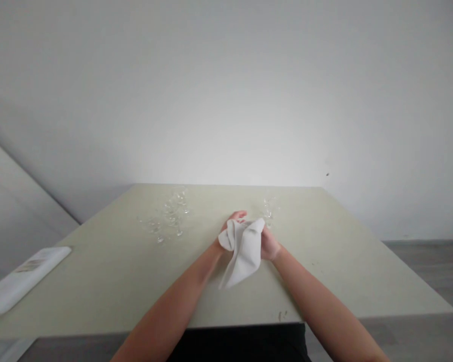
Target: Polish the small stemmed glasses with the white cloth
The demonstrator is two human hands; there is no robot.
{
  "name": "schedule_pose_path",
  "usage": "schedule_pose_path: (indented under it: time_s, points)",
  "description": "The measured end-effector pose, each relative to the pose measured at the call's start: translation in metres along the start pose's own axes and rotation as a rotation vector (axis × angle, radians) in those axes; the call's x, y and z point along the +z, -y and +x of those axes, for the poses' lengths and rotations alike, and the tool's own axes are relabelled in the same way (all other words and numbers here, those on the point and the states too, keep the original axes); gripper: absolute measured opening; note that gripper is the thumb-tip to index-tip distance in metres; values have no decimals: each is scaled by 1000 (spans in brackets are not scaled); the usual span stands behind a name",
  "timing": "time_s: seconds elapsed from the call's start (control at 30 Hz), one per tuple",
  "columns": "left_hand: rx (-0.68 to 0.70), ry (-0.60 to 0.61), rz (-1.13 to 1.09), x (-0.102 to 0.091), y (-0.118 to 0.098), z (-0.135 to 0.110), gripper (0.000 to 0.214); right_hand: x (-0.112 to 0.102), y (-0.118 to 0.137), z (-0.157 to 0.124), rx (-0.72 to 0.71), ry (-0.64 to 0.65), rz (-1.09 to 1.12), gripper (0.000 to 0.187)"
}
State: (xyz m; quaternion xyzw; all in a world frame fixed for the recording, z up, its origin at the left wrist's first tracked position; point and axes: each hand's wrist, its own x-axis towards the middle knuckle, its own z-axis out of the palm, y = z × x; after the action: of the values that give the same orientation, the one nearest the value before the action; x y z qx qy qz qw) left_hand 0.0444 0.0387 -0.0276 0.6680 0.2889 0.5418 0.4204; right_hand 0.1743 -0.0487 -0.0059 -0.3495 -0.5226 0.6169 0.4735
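Head camera: left hand [234, 218] and right hand [268, 244] meet at a white cloth [246, 251] over a pale table

The cloth, held up between the two bare hands, falls in loose folds toward the wearer, its lowest corner blurred. At its upper left, the left hand shows bent fingers reaching past the fabric's far edge; whether they are closed on anything cannot be told. At the cloth's right edge, the right hand touches the fabric with its fingers hidden behind the folds, so its grip cannot be made out. Bare forearms, left [173, 306] and right [320, 301], run back from either side of the cloth toward the wearer, whose black clothing [241, 344] shows below it, past the table's near edge.

Just beyond the cloth and slightly to its right stands a small group of clear glasses [269, 212], partly blurred into the tabletop. To the cloth's left and a little farther back, a larger cluster of clear stemmed glasses [171, 213] is bunched closely, the outlines overlapping too much for a sure count. Well apart from the cloth, at far left, a white package [30, 276] with printed patches lies along the side of the table [340, 281]. Small brownish marks [283, 315] dot the surface nearer the wearer than the cloth, to its right. Behind it all rises a plain pale wall [226, 90], with one dark spot [327, 174] beyond the cloth to the right. Grey flooring [426, 266] shows far to the cloth's right, past the table's edge.
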Motion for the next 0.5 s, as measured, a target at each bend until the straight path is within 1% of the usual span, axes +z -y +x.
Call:
schedule_pose_path:
  time_s: [0.07, 0.13, 0.17, 0.2, 0.27, 0.3, 0.33, 0.4, 0.47, 0.5]
  points:
    - [3, -178, -6, -23, -17, 5, 25, -1, 4, 3, 24, -2, 128, 68]
    - [59, -414, 23, -41, -40, 5, 24, 0, 5, 6, 24, 17, 234, 66]
    - [81, -392, 59, -46, -52, 2, 23, 2, 3, 7, 9, 31, 264, 65]
    - [84, -275, 96, -48, -62, -2, 24, 3, 1, 9, -13, 40, 285, 64]
    - [69, 81, 189, -45, -79, -13, 23, 7, -3, 11, -56, 36, 300, 63]
    - [72, 193, 230, -42, -84, -18, 22, 9, -5, 13, -70, 23, 297, 62]
    - [61, 252, 249, -37, -86, -24, 23, 11, -7, 14, -79, 8, 293, 60]
    - [2, 303, 205, -30, -87, -33, 25, 13, -10, 16, -82, -21, 288, 55]
    - [-63, 370, 71, -25, -85, -38, 28, 14, -13, 17, -69, -48, 277, 53]
    - [-68, 414, 2, -24, -84, -39, 28, 14, -15, 19, -60, -61, 259, 53]
